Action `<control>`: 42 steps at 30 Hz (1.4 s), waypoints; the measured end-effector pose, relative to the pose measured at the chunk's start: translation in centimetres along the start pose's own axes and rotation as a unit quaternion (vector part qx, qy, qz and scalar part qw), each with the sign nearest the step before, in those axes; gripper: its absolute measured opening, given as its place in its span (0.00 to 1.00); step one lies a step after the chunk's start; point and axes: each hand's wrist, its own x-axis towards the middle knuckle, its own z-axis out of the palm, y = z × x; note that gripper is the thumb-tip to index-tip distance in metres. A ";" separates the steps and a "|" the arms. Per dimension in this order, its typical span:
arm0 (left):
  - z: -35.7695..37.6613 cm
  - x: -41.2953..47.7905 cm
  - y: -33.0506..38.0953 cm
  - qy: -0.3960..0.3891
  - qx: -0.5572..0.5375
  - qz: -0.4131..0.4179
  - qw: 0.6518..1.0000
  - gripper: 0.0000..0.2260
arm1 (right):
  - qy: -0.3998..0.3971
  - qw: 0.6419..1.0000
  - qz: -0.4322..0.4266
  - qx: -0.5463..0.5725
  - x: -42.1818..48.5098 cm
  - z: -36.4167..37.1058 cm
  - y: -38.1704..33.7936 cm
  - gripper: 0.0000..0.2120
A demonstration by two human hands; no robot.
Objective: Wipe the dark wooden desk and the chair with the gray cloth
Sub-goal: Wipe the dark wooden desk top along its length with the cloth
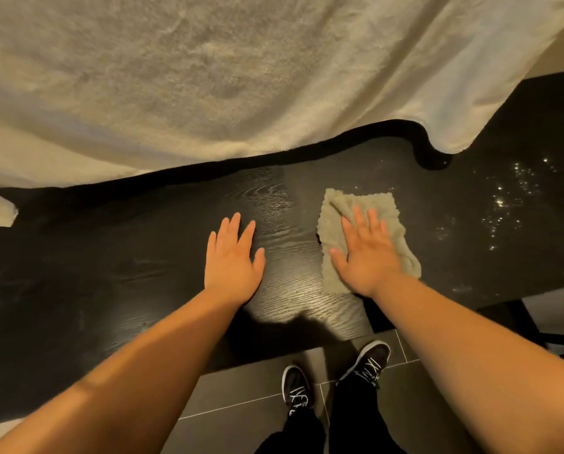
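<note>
The dark wooden desk [110, 263] runs across the middle of the view, its grain shining under the light. A gray cloth [334, 211] lies flat on it, right of centre. My right hand [367, 253] presses palm down on the cloth with fingers spread. My left hand [233, 260] rests flat on the bare wood to the left of the cloth, holding nothing. Small bright droplets or specks [503, 204] glisten on the desk to the right of the cloth. No chair is clearly visible.
A large pale towel or blanket [208, 77] hangs over the desk's far side, its edge draping onto the top. Below the near edge are dark floor tiles [248, 388] and my two dark shoes [369, 358]. A dark frame part [523, 319] shows under the desk at right.
</note>
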 end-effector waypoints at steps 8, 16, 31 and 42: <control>1.2 2.3 1.5 -0.013 0.050 -0.019 0.998 0.32 | -0.002 0.981 -0.195 -0.011 0.2 0.7 -3.5 0.38; 0.9 2.3 1.8 -0.028 0.031 -0.035 0.999 0.31 | 0.043 0.998 -0.006 0.033 4.8 -1.7 0.6 0.38; 1.0 2.4 1.8 -0.008 0.042 -0.025 0.999 0.31 | 0.056 0.998 -0.016 0.032 7.7 -3.5 2.9 0.37; 0.9 2.4 1.7 -0.013 0.037 -0.025 0.999 0.32 | 0.026 0.982 -0.178 -0.049 6.9 -1.8 -4.2 0.32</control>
